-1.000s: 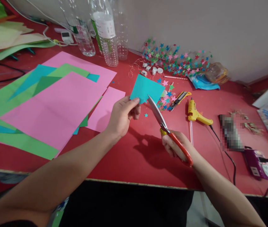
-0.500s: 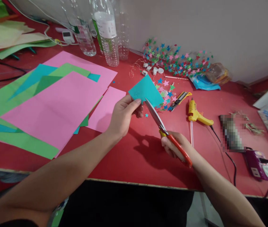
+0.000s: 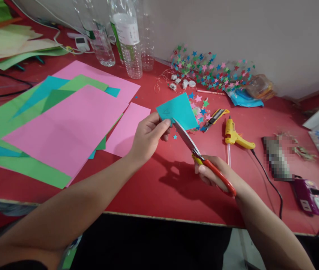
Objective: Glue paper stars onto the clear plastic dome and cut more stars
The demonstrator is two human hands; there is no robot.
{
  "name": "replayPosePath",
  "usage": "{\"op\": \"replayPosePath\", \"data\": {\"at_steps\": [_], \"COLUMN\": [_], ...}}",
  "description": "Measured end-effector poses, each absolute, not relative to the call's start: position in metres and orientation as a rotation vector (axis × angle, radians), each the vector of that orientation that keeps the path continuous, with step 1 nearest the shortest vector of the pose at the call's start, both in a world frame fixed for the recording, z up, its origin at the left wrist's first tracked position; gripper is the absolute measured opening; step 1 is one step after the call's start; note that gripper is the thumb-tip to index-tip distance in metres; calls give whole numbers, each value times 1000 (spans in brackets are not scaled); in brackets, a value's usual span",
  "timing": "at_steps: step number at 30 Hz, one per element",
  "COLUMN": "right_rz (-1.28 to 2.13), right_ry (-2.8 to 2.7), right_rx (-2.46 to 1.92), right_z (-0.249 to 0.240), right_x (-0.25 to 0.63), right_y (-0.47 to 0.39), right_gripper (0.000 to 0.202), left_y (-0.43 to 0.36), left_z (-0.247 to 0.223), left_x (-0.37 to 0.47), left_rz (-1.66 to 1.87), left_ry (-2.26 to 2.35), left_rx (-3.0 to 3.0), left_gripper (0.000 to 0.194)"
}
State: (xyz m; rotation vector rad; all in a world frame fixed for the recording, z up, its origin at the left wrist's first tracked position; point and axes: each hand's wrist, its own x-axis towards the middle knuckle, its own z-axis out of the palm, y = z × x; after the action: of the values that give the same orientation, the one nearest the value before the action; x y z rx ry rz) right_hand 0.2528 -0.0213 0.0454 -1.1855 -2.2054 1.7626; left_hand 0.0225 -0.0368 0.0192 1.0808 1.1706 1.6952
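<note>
My left hand (image 3: 152, 131) pinches the lower left edge of a small blue sheet of paper (image 3: 179, 111), raised above the table. Faint pencil lines show on the paper near my thumb. In my right hand (image 3: 211, 172) is a pair of scissors (image 3: 189, 142) with red and yellow handles. Their blades point up and left, with the tips at the paper's lower edge close to my left thumb. A single small blue star (image 3: 175, 137) lies on the table below the paper. More loose paper stars (image 3: 204, 111) are spread behind the paper, partly hidden by it.
Pink, green and blue sheets (image 3: 58, 127) overlap on the left of the red table (image 3: 148, 195). Plastic bottles (image 3: 128, 45) stand at the back. On the right lie a utility knife (image 3: 216, 117), a yellow glue gun (image 3: 236, 137) with its cord, and a purple power strip (image 3: 309, 197).
The blue paper has turned clockwise in my left hand, and its pencil lines show more. My right hand with the scissors has shifted slightly right and down.
</note>
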Motion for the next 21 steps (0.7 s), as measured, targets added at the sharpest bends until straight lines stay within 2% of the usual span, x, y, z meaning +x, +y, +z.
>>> {"op": "replayPosePath", "data": {"at_steps": [21], "right_rz": [1841], "right_ry": [-2213], "right_rx": [-1122], "right_z": [53], "right_x": [254], "right_y": [-21], "right_gripper": [54], "left_y": [-37], "left_z": [21], "left_x": [23], "left_rz": [1666], "left_ry": [1108], "left_rx": [1014], "left_gripper": [11]}}
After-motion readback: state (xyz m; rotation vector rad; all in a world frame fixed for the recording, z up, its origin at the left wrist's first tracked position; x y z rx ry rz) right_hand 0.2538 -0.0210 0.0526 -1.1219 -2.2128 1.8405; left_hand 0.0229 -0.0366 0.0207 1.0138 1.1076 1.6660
